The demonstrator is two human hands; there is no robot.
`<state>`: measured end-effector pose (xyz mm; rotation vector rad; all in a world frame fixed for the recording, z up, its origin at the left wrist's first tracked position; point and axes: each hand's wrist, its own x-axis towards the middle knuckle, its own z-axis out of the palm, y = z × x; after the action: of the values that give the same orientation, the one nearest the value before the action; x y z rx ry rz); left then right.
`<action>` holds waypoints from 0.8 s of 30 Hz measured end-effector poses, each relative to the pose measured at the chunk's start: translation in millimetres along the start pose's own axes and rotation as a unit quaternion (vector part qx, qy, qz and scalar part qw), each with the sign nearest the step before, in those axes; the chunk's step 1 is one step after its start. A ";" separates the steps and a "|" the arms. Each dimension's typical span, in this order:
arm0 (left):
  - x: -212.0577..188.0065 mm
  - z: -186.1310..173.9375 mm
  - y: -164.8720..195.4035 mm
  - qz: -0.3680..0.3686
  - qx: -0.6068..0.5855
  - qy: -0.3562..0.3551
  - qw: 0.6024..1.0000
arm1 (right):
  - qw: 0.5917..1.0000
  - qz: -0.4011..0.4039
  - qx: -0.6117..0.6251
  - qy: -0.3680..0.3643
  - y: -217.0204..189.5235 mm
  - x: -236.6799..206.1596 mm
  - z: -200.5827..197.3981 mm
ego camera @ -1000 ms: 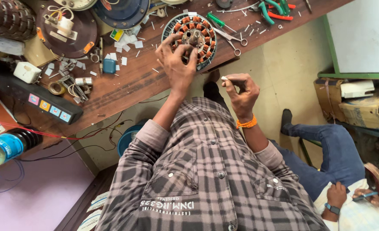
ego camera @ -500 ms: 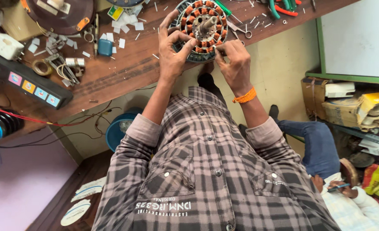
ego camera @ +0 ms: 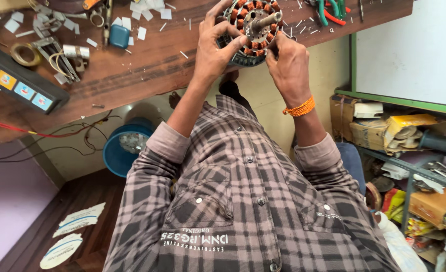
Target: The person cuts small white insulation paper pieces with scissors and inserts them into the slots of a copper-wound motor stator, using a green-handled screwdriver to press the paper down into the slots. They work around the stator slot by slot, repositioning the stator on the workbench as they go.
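Stator (ego camera: 253, 25) with copper coils at the wooden bench (ego camera: 147, 65) edge, left hand (ego camera: 214, 48) fingers curled round its rim, right hand (ego camera: 288, 60) fingers pinching its near side, pliers (ego camera: 331, 11) just beside, blue bucket (ego camera: 124, 148) below

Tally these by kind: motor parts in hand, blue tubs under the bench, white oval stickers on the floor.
Round copper-wound motor stator, gripped by left hand and right hand: 1
Round blue plastic tub: 1
White oval stickers: 2
Total: 4
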<state>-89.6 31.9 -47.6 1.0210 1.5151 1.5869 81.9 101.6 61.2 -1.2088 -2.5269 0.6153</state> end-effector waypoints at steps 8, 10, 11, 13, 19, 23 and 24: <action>7.8 -3.1 -2.4 -0.020 0.024 0.001 1.000 | 0.997 -0.012 0.054 -0.054 14.1 8.7 5.6; 9.7 -3.5 0.3 -0.041 0.015 0.003 0.999 | 0.983 0.051 0.153 -0.093 19.5 12.3 -0.3; 10.1 -3.7 1.6 -0.045 0.006 0.005 0.999 | 0.969 0.082 0.203 -0.112 21.5 13.5 -1.9; 10.4 -5.0 3.6 -0.038 0.001 0.007 0.999 | 0.979 0.076 0.151 -0.114 23.6 15.7 -1.7; 13.0 -0.8 20.9 -0.033 -0.036 0.021 0.999 | 0.998 0.037 -0.035 -0.026 13.0 15.5 -2.1; 1.9 5.2 44.2 -0.028 -0.072 0.020 0.997 | 0.985 0.038 0.157 0.051 -7.4 -6.8 -16.3; -3.5 5.2 48.8 -0.023 -0.057 0.021 0.998 | 0.986 -0.006 0.156 0.050 -10.7 -10.0 -17.7</action>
<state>-82.0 27.9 0.9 0.8882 1.4488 1.6515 88.2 92.3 81.2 -1.0802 -2.2483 0.8856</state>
